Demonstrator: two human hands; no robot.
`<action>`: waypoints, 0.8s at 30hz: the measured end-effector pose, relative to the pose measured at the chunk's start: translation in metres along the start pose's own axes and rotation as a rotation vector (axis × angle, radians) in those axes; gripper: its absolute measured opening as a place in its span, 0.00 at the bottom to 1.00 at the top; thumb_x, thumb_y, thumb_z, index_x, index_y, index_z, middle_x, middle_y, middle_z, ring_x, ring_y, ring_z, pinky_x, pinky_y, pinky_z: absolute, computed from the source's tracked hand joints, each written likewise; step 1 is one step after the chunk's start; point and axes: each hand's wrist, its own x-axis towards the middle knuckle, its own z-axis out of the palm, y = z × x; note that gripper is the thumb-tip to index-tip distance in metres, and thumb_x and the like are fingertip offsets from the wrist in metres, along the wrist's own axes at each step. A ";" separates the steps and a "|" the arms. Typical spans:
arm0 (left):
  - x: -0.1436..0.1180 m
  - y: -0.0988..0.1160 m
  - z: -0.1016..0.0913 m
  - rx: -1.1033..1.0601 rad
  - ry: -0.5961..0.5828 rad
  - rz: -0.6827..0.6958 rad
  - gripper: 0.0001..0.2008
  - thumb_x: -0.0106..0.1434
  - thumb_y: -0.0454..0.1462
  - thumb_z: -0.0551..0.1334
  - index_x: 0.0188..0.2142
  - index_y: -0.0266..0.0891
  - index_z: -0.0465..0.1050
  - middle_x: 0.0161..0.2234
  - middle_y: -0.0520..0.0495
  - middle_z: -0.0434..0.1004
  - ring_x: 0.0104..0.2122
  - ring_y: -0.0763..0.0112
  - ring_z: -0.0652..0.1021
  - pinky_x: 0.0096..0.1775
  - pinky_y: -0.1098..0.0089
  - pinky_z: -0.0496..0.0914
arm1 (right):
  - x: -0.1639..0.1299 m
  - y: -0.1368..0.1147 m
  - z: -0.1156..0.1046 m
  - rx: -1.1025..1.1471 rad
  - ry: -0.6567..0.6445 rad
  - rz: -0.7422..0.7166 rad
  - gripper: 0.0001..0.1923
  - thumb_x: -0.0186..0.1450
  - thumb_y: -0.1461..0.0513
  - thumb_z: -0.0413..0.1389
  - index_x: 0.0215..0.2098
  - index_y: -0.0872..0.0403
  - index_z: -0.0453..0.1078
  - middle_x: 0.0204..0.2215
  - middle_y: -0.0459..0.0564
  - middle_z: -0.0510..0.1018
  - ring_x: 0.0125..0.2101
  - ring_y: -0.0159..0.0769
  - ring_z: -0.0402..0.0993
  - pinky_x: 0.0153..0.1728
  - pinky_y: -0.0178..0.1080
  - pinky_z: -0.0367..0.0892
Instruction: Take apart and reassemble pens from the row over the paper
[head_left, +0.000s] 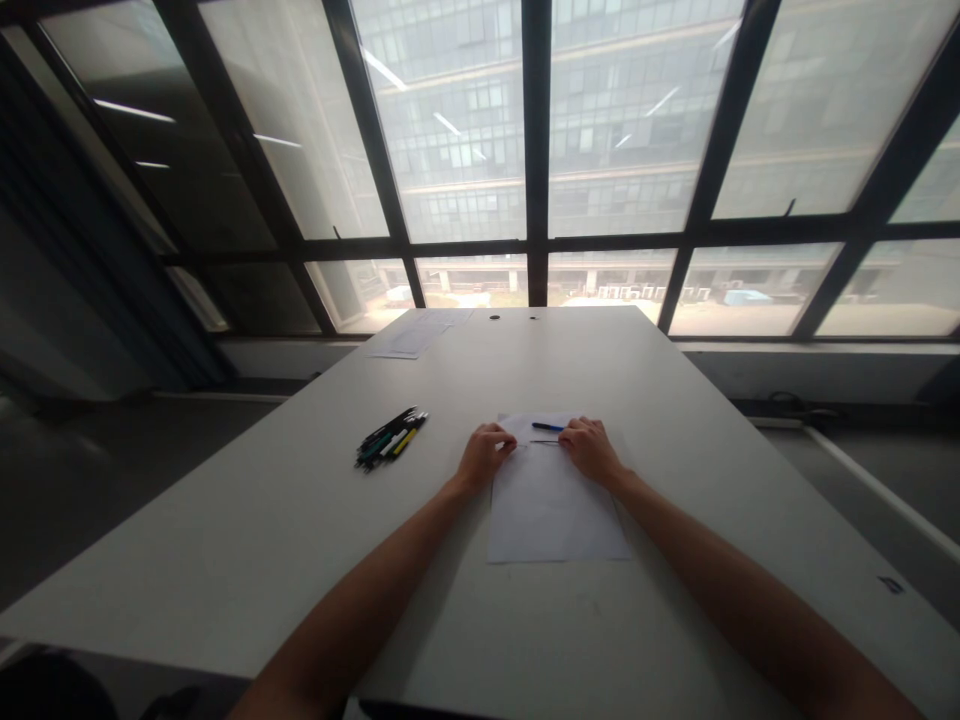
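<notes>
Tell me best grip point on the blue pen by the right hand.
Judging from this view: pinch the blue pen mid-barrel from above. It lies flat across the top of the paper, its left end free; the right hand covers the right end.

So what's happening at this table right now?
A person sits at a long white table by a window, both hands on a sheet of paper. The left hand presses on the sheet's upper left corner; the right hand rests at the top, with a blue pen at its fingers. A bunch of pens lies off to the left, untouched.
</notes>
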 end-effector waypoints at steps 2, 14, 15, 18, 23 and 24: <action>0.000 -0.001 0.000 0.020 -0.031 -0.012 0.05 0.60 0.36 0.66 0.35 0.42 0.82 0.35 0.47 0.79 0.38 0.66 0.75 0.44 0.67 0.68 | 0.000 0.000 0.001 -0.001 -0.007 -0.003 0.12 0.69 0.65 0.53 0.34 0.52 0.78 0.35 0.51 0.77 0.42 0.38 0.68 0.44 0.39 0.52; -0.001 -0.001 -0.002 0.101 0.000 -0.083 0.05 0.59 0.36 0.67 0.36 0.43 0.81 0.36 0.48 0.81 0.39 0.65 0.76 0.46 0.65 0.68 | 0.000 0.003 0.002 0.022 0.159 0.052 0.14 0.70 0.64 0.49 0.33 0.53 0.76 0.34 0.51 0.76 0.39 0.38 0.67 0.42 0.38 0.53; -0.001 -0.001 -0.002 0.109 0.006 -0.078 0.05 0.60 0.36 0.67 0.36 0.44 0.81 0.37 0.48 0.81 0.40 0.64 0.76 0.47 0.64 0.68 | 0.000 0.003 0.002 0.026 0.168 0.062 0.14 0.70 0.64 0.49 0.32 0.53 0.75 0.34 0.51 0.76 0.39 0.38 0.67 0.42 0.38 0.53; -0.002 0.000 -0.003 0.115 0.013 -0.072 0.05 0.60 0.36 0.67 0.36 0.44 0.82 0.38 0.47 0.80 0.41 0.64 0.76 0.48 0.64 0.68 | 0.000 0.002 0.002 0.030 0.171 0.075 0.13 0.70 0.64 0.50 0.32 0.53 0.75 0.34 0.51 0.77 0.39 0.37 0.67 0.42 0.38 0.53; -0.002 -0.001 -0.003 0.109 -0.028 -0.078 0.07 0.59 0.36 0.66 0.37 0.44 0.82 0.37 0.47 0.80 0.40 0.65 0.76 0.46 0.66 0.69 | 0.001 0.002 0.005 0.050 0.171 0.069 0.13 0.70 0.64 0.51 0.32 0.53 0.76 0.34 0.50 0.77 0.39 0.37 0.67 0.43 0.38 0.53; -0.002 -0.001 -0.002 0.106 -0.031 -0.078 0.07 0.60 0.36 0.66 0.37 0.43 0.82 0.37 0.47 0.80 0.40 0.64 0.76 0.46 0.66 0.68 | 0.001 0.002 0.005 0.055 0.174 0.068 0.12 0.70 0.64 0.51 0.32 0.53 0.76 0.34 0.50 0.77 0.39 0.37 0.67 0.42 0.38 0.53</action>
